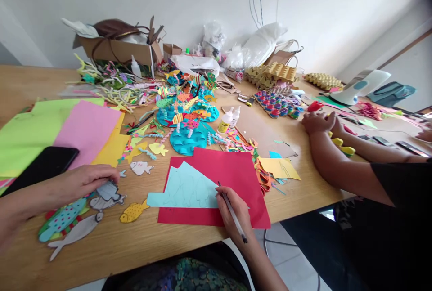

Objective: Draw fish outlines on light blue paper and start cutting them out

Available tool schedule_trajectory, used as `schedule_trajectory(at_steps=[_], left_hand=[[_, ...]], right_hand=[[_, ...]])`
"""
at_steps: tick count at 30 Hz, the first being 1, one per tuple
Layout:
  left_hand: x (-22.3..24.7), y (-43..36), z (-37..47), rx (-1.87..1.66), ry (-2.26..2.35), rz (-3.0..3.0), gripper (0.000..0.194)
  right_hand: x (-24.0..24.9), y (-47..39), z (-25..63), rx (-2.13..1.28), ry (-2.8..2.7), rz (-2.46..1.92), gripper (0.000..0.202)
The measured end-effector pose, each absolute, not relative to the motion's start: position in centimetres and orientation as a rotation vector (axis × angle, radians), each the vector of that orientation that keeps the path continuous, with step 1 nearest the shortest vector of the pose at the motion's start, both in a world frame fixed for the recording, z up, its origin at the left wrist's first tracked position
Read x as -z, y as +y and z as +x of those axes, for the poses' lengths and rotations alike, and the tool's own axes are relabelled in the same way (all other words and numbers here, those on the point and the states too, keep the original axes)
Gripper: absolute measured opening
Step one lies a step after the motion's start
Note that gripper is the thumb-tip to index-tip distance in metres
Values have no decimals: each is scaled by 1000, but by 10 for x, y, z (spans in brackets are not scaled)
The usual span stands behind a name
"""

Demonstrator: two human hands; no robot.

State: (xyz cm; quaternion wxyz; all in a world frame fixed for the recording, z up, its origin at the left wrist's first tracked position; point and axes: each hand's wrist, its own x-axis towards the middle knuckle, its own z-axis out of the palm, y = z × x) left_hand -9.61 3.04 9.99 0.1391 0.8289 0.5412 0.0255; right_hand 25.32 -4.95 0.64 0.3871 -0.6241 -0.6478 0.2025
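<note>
My right hand is closed around a pen, its tip at the right edge of a light blue paper piece. Faint outlines are drawn on that piece, which lies over a red sheet. At the left, my left hand has its fingers closed on a grey-blue paper fish, just above other cut-outs. Around it lie a dotted turquoise fish, a white fish and a yellow fish.
A black phone rests on coloured sheets. Behind the red sheet stand blue egg-carton pieces with paper fish, and glue bottles. Another person's arms rest on the table at the right.
</note>
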Motion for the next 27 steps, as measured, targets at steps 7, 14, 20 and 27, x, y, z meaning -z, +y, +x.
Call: schedule_trajectory(at_steps=[7, 14, 20, 27], left_hand=[[-103, 22, -122, -19, 1369, 2197, 36], [-106, 13, -124, 6, 1374, 2131, 32], [-91, 8, -140, -5, 1358, 1987, 23], [-73, -2, -130, 48, 1254, 1917, 24]], right_hand=[[-8, -50, 258, -513, -1665, -1591, 20], [-17, -45, 258, -465, -1748, -1580, 20], [-18, -46, 259, -457, -1796, -1575, 21], [-17, -46, 256, -452, -1849, -1539, 22]])
